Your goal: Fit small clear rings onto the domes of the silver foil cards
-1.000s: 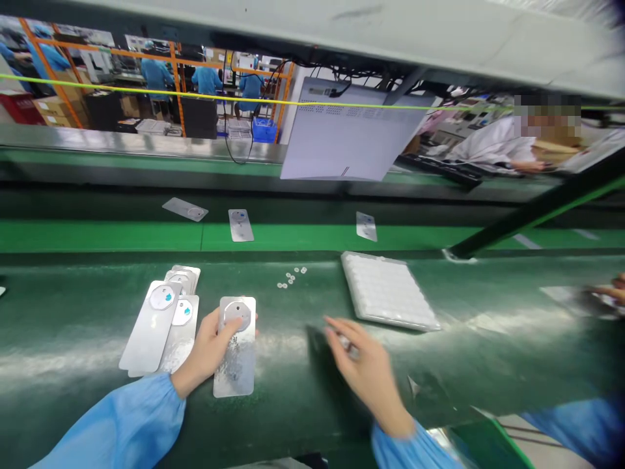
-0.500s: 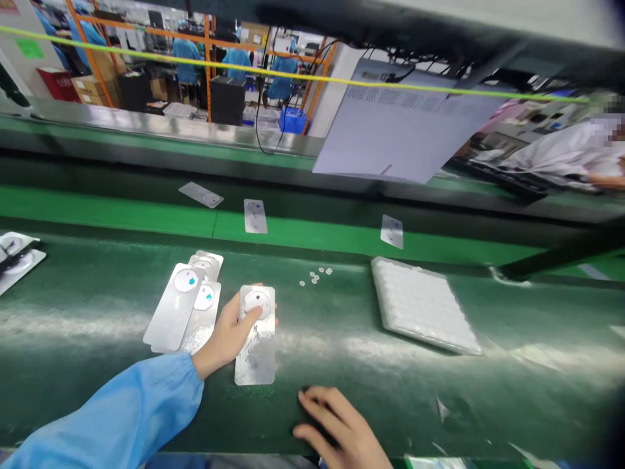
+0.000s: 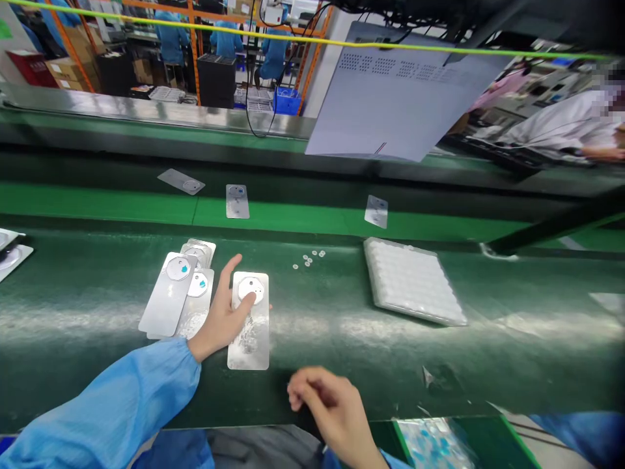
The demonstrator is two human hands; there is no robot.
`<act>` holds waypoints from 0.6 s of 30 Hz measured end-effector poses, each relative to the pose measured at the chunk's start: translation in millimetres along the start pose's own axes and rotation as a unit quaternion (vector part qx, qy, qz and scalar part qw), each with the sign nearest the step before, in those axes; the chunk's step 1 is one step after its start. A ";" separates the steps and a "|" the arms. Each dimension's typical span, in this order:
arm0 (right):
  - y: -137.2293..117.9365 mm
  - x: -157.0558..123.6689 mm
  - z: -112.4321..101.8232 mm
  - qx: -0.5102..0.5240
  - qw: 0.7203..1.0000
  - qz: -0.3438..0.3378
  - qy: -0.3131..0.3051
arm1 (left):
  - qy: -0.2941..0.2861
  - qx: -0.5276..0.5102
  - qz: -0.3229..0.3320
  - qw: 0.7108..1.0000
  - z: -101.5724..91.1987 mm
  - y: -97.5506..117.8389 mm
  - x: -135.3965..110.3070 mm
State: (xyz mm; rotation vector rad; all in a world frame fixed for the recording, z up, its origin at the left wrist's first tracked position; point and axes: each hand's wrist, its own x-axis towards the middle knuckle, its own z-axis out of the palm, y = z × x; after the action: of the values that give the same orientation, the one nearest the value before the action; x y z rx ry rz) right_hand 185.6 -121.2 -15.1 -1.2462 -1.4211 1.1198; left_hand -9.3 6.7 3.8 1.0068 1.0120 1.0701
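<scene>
My left hand [image 3: 225, 320] holds a silver rectangular plate [image 3: 254, 344] by its left edge, thumb on the white round patch near the top and index finger lifted away. The fingers beneath are mostly hidden. Just left of it lie overlapping silver plates [image 3: 163, 303] with white octagonal patches and blue marks. Near the front edge, my right hand [image 3: 336, 407] is closed, fingers curled toward the thumb; whatever they pinch, if anything, is hidden. Several small white rings [image 3: 307, 262] are scattered beyond the held plate.
A white gridded tray [image 3: 415, 280] sits right on the green bench [image 3: 312, 339]. Single plates [image 3: 237, 202] lie on the bright green belt [image 3: 293, 218] behind. A white panel [image 3: 390, 98] hangs above. A bin with a bag of blue pieces [image 3: 434, 443] is below the front edge.
My right hand's fingers have gone from spread to curled. My left index finger has lifted off the plate. The whole view has shifted, with the bench higher in the picture.
</scene>
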 end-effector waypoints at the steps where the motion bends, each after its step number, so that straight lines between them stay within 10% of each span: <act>1: -1.7 10.6 4.5 0.058 0.996 0.051 0.032 | -0.010 0.027 0.018 0.999 0.5 0.1 -1.8; 9: -12.2 75.0 27.0 0.269 0.950 0.121 0.103 | -0.092 0.208 0.118 0.967 2.7 -1.7 -8.2; 18: -13.8 70.5 20.1 0.094 0.988 0.095 0.082 | -0.156 0.230 0.125 0.952 3.6 5.7 -8.0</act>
State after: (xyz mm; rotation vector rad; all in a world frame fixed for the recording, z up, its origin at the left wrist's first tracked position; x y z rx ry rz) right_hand 158.2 -53.4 -0.4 -1.3247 -1.0649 1.2190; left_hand -8.3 -0.5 11.2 1.6657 0.9041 0.8500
